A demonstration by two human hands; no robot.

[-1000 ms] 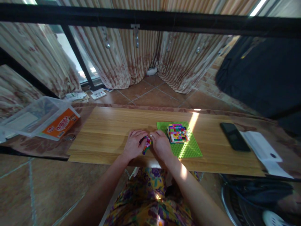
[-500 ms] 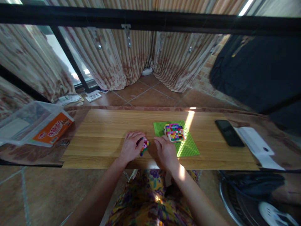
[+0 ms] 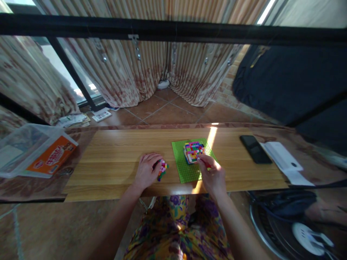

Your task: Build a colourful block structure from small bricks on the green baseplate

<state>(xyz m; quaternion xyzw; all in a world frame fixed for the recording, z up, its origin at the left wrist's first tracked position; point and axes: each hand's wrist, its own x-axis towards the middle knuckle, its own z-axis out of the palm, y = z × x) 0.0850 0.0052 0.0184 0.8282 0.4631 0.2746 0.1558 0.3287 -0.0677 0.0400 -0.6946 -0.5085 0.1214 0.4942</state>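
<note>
On the wooden board, my left hand (image 3: 147, 168) rests with fingers curved and thumb apart, cupped beside a small pile of loose coloured toy bricks (image 3: 163, 169). The hand partly hides the pile. On a green studded baseplate (image 3: 181, 172) stands a blocky build of multicoloured toy bricks (image 3: 193, 150). My right hand (image 3: 213, 175) is at the near right edge of this build, its thumb and forefinger pinched together. A small light toy brick seems to show at the fingertips, though the fingers cover most of it.
A black phone (image 3: 255, 149) lies on the board's right side, beside a white box (image 3: 283, 156). At the left stands a clear plastic tub (image 3: 40, 131) with an orange label. A black metal bar (image 3: 173, 32) crosses in front of the curtains.
My right hand has moved right and over the baseplate, from the gap between pile and baseplate to the build's near right edge. My left hand stays by the pile. The view has shifted slightly.
</note>
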